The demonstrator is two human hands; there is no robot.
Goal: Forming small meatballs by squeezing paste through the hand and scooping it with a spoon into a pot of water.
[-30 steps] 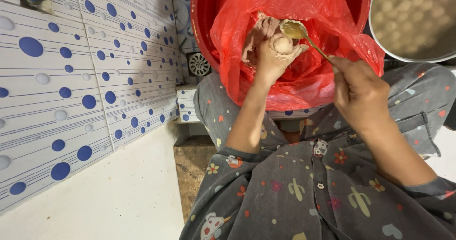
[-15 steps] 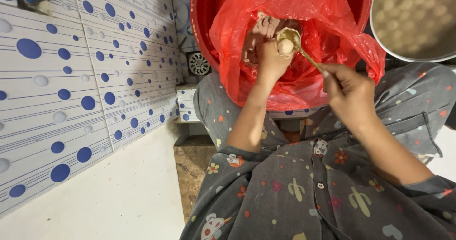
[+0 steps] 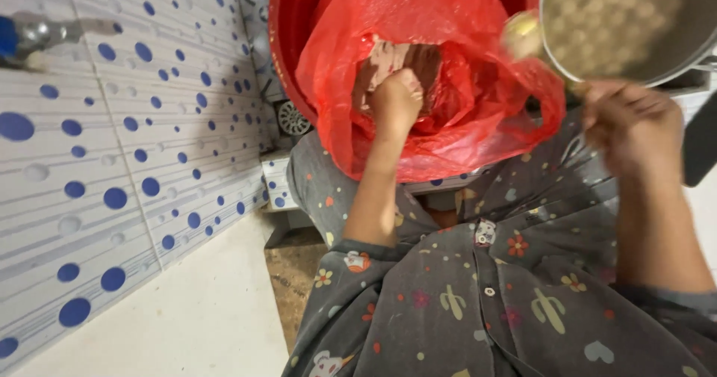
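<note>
My left hand [image 3: 396, 99] is closed into a fist inside a red plastic bag [image 3: 470, 127] that lines a red tub [image 3: 287, 56], pressed against a pinkish-brown mass [image 3: 385, 57] in the bag. What the fist holds is hidden. My right hand [image 3: 633, 127] grips the handle of a brass-coloured spoon [image 3: 522, 35], whose blurred bowl hangs at the rim of a metal pot [image 3: 694, 45] filled with several small round pale balls [image 3: 609, 15].
A white wall tiled with blue dots [image 3: 112, 160] runs along the left, with a metal tap [image 3: 45, 33] at the top left. A pale floor strip [image 3: 187, 325] lies below it. My grey patterned clothing [image 3: 485, 302] fills the lower frame.
My right hand has swung the spoon away from my left hand, rightward to the metal pot. My left hand, which held a small round ball, has dropped into the bag as a fist.
</note>
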